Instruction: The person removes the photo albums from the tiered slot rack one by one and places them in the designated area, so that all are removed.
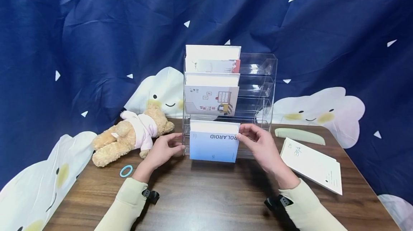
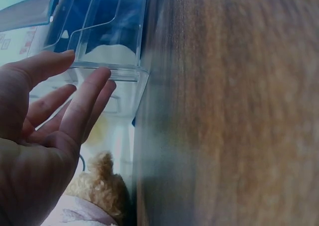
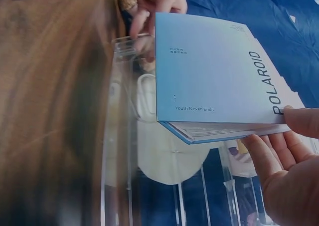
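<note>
A blue photo album (image 1: 211,147) lettered POLAROID stands upside down at the lowest front level of a clear acrylic rack (image 1: 258,67). My right hand (image 1: 259,146) pinches its upper right edge, thumb on the front cover and fingers behind. In the right wrist view the album (image 3: 209,71) tilts, and its page edges show along one side. My left hand (image 1: 164,150) is at the rack's lower left side; its extended thumb and fingers reach the clear edge. Seen from the left wrist, that hand (image 2: 55,101) has no album in it.
More albums (image 1: 211,101) fill the rack's left column above. A teddy bear (image 1: 135,132) lies on the left, near a blue ring (image 1: 126,171). On the right are a pale green comb (image 1: 300,136) and white books (image 1: 311,164). A blue curtain (image 1: 96,26) hangs behind the table.
</note>
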Tool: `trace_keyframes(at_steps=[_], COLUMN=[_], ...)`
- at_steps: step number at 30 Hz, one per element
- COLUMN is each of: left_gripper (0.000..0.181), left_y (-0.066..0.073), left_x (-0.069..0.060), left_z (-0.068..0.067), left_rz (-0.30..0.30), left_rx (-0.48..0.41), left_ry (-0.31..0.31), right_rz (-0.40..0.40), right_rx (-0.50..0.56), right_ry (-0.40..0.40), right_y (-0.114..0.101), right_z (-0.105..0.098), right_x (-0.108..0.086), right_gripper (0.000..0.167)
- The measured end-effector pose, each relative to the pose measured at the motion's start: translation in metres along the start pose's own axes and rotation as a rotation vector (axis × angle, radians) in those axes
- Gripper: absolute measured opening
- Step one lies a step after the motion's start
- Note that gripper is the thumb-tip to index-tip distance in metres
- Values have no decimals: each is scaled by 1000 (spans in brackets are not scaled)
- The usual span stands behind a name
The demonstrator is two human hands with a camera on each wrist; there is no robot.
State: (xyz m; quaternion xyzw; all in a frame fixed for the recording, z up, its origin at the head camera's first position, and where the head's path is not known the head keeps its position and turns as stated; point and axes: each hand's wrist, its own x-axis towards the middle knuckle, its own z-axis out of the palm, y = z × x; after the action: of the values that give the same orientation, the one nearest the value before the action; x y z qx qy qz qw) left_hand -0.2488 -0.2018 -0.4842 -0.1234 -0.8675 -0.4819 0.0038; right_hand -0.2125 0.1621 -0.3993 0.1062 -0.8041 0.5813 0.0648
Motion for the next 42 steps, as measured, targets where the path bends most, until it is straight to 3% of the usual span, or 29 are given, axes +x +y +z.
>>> trace_keyframes(at_steps=[12,24,29,42], left_gripper=[51,52,51,52], left_y=[1,0,3,3], left_x=[0,1,0,-2], left_z=[2,0,0,1], left_rz=[4,7,-8,-8], left_rx=[-6,-28,-44,26], left_ry=[0,6,-6,5], right_rz=[63,89,149,205], right_rx=[-16,-7,-5,56], right_ry=[-59,-108,-135,-202], right_y=[18,26,26,38], right_z=[16,25,28,34], right_x=[-25,-35,-38,-52], right_gripper=[25,23,23,25])
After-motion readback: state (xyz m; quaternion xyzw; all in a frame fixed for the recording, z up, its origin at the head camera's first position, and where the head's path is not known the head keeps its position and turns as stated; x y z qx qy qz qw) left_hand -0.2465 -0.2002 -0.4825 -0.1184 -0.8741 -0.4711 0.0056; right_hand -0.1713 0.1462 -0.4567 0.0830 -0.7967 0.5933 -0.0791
